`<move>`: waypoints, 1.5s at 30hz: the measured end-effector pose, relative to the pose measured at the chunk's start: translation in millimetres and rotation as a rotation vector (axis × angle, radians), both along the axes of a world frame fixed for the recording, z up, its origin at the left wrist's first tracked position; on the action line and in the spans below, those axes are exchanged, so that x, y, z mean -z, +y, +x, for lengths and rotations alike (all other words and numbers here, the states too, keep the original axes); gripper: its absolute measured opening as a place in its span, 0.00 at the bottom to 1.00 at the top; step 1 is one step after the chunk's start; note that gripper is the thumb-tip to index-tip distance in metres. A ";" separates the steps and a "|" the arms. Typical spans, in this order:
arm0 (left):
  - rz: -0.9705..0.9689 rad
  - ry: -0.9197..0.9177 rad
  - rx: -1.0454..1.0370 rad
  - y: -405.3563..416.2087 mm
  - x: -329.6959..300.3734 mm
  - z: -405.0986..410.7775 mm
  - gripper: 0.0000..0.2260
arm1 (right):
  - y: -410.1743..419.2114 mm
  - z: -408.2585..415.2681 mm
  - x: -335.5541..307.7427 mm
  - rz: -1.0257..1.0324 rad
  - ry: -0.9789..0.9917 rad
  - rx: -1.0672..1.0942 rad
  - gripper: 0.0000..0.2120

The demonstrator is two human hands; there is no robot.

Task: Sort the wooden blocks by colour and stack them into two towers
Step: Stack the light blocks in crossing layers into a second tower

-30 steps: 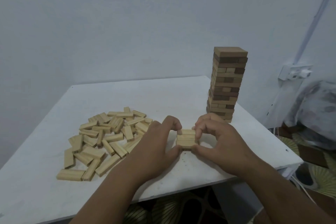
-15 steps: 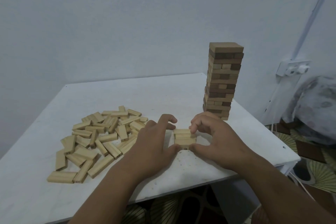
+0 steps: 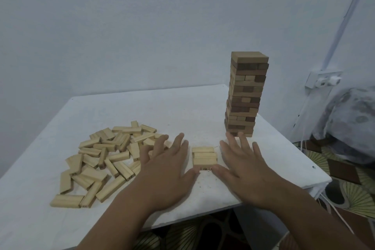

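Head view: a person sits at a white counter (image 3: 142, 111), both hands flanking the start of a second tower.
Landmark: the new light stack (image 3: 204, 157), a low layer of pale blocks near the counter's front edge; every place below is read from it.
Left hand (image 3: 170, 165): just left of the stack, fingers spread wide and straight, holding nothing; the thumb tip touches the stack's near left corner.
Right hand (image 3: 241, 165): just right of the stack, likewise splayed and empty, thumb tip at the near right corner.
Loose pale blocks (image 3: 105, 156): a scattered heap farther left, beyond the left hand, lying flat at mixed angles.
Dark tower (image 3: 246, 93): standing upright behind and to the right, past the right hand's fingertips, built of brown and some lighter blocks.
Key relation: the next blocks lie to the left, so the left hand is plainly the nearer one; the stack's visible top blocks run left to right, so a crossing layer would likely run front to back.
Change: half a second ago both hands were curled round the stack, pinching it square; now the fingers have opened and fanned out, only the thumbs remaining in contact.
Progress: judged early for the pale tower.
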State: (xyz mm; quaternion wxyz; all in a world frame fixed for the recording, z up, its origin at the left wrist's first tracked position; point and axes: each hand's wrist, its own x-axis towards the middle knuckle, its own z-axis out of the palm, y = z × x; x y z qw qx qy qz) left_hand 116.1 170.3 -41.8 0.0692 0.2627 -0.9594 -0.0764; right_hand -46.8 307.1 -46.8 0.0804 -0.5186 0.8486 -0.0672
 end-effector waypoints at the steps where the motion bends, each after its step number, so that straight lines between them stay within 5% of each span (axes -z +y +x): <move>1: -0.020 -0.037 0.004 2.2 1.6 -0.4 0.30 | 0.7 1.8 2.0 0.051 0.013 0.005 0.34; 4: -0.078 -0.075 0.009 10.1 2.5 -2.6 0.35 | -0.3 7.1 5.5 0.094 0.053 0.012 0.32; 10: -0.100 -0.107 -0.024 16.2 4.8 -7.5 0.25 | -5.7 12.7 6.1 0.104 0.112 -0.005 0.29; 15: -0.160 -0.104 -0.036 15.7 15.4 -13.4 0.41 | -7.2 13.1 4.7 0.097 0.120 -0.003 0.28; 23: -0.147 -0.084 -0.042 16.4 15.8 -13.8 0.41 | -7.8 12.1 5.3 0.113 0.121 -0.001 0.29; 27: -0.088 -0.045 -0.051 16.4 3.4 -5.8 0.30 | -3.3 10.0 -1.6 0.086 0.075 0.002 0.30; 31: -0.077 0.169 -0.110 -2.8 -11.0 20.7 0.30 | -5.5 18.4 -16.0 -0.138 0.033 -0.004 0.30; 36: -0.049 0.403 -0.255 -38.0 -13.7 64.7 0.06 | -29.5 56.8 -18.0 -0.356 0.002 -0.170 0.21; 45: -0.072 0.215 -0.310 -44.6 -2.5 85.8 0.11 | -73.8 96.5 1.7 -0.429 -0.020 -0.331 0.20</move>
